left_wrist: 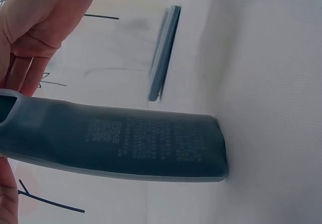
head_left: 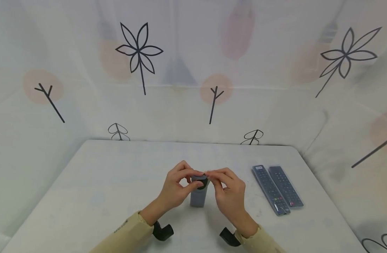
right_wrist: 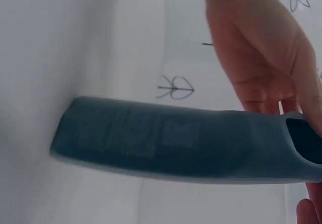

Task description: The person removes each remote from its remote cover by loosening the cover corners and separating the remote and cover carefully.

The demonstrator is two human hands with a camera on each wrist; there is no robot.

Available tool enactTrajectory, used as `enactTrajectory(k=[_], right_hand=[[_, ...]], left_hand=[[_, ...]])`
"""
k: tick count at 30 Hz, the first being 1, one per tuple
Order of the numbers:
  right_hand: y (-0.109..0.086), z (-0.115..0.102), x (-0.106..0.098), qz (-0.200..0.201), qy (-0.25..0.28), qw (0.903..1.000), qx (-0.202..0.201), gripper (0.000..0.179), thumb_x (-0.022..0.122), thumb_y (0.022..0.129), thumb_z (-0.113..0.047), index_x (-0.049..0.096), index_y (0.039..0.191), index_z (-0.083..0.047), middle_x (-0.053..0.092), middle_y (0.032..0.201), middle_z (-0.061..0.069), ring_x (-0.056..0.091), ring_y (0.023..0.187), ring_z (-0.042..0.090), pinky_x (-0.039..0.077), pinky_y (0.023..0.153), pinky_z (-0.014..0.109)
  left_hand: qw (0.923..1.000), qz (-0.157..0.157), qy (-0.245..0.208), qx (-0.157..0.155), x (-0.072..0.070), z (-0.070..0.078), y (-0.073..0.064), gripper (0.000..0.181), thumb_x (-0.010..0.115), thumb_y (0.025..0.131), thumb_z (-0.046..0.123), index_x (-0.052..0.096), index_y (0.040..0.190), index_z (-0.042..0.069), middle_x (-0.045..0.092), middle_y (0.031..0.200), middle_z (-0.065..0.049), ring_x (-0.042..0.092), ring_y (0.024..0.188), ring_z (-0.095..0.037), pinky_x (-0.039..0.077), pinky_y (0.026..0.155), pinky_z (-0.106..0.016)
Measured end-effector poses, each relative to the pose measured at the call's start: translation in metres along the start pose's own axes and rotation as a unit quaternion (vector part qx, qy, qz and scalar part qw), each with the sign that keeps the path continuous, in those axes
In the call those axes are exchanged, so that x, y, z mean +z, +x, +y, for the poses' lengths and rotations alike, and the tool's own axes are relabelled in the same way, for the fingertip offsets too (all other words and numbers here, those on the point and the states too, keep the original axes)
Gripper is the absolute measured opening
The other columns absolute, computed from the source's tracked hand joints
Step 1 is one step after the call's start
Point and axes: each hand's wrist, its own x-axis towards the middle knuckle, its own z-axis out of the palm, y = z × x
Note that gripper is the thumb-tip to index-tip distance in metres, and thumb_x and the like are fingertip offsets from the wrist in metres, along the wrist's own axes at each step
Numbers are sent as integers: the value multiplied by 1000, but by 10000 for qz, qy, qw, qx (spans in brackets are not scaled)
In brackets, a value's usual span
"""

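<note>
A slim blue-grey container [head_left: 198, 198] stands upright on the table, with a dark oval opening near its top and fine print and a square code on one side. My left hand [head_left: 175, 184] pinches its top, the thumb beside the dark opening. From the other side my right hand [head_left: 229, 191] pinches the top edge between thumb and fingertips. In the left wrist view the printed side of the container [left_wrist: 121, 141] shows large, with part of the left hand [left_wrist: 40, 27] behind it. The right hand [right_wrist: 261, 48] curves around the opening end in the right wrist view.
Two dark remote controls, the longer one [head_left: 270, 189] and the shorter one [head_left: 285, 186], lie side by side in clear plastic on the right of the white table [head_left: 117, 168]. A patterned white curtain [head_left: 180, 116] hangs behind. Black straps or mounts [head_left: 163, 232] sit at both wrists.
</note>
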Motion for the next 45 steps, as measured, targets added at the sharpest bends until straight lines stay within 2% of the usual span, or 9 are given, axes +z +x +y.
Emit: enactTrajectory(k=[4, 12, 16, 20, 28, 32, 37, 42, 45], right_hand=[[2, -2, -3, -220, 173, 9977, 617, 16, 75, 82, 9, 78, 92, -3, 69, 84, 6, 65, 71, 14, 50, 65, 14], [5, -4, -8, -553, 532, 9878, 1352, 20, 73, 84, 9, 78, 95, -8, 70, 83, 1, 57, 67, 10, 50, 61, 20], [7, -4, -11, -749, 753, 9753, 1936, 20, 72, 86, 7, 78, 94, -10, 69, 83, -3, 56, 66, 11, 49, 60, 22], [11, -2, -14, -1047, 959, 9593, 2442, 14, 71, 89, 1, 77, 95, -10, 69, 84, -2, 61, 72, 13, 50, 64, 24], [15, 3, -17, -1593, 1348, 9331, 2927, 9, 66, 94, -3, 74, 95, -7, 70, 91, 2, 66, 86, 18, 53, 80, 29], [17, 7, -18, -1918, 1708, 9097, 3263, 10, 63, 97, -8, 71, 97, -2, 68, 94, 6, 64, 89, 19, 50, 87, 36], [20, 16, -20, -2440, 2506, 8699, 3477, 16, 55, 101, -11, 64, 95, 1, 66, 94, 7, 59, 92, 24, 44, 90, 44], [22, 22, -20, -2659, 3378, 8298, 3559, 17, 53, 102, -13, 67, 92, -11, 64, 90, 1, 57, 92, 20, 40, 96, 46], [22, 23, -19, -2684, 3493, 8251, 3538, 19, 54, 102, -14, 69, 90, -17, 65, 90, -1, 58, 92, 18, 40, 96, 45]], left_hand=[[10000, -14, 28, 9, 0, 0, 0, 32, 81, 71, -14, 71, 100, -5, 55, 85, -9, 55, 73, -21, 51, 56, -37], [10000, -54, 7, -27, -1, 3, 1, 31, 81, 71, -14, 71, 100, -5, 54, 84, -9, 54, 73, -23, 51, 57, -36], [10000, -88, -27, 15, -1, 3, 2, 33, 81, 70, -14, 71, 100, -5, 54, 83, -9, 53, 72, -25, 49, 56, -38], [9999, -107, -58, 11, -1, 1, 0, 34, 81, 69, -15, 72, 100, -5, 54, 82, -9, 52, 71, -26, 49, 56, -40], [9997, -178, -48, -157, 2, -27, -13, 35, 84, 72, -7, 74, 105, 1, 55, 86, -3, 53, 74, -21, 50, 59, -32], [9996, -239, -80, -147, 1, -31, -15, 34, 84, 75, -1, 74, 107, 4, 55, 86, -1, 53, 76, -17, 51, 62, -31], [9994, -288, -124, -139, 1, -30, -15, 31, 84, 76, 3, 75, 106, 5, 55, 86, 0, 54, 74, -17, 50, 59, -37], [9992, -345, -97, -160, 1, -30, -14, 32, 85, 74, 2, 76, 104, 4, 56, 85, 0, 54, 73, -17, 49, 60, -31], [9990, -393, -86, -174, 1, -30, -14, 31, 85, 74, 4, 76, 104, 5, 56, 85, 1, 55, 74, -16, 49, 61, -28]])
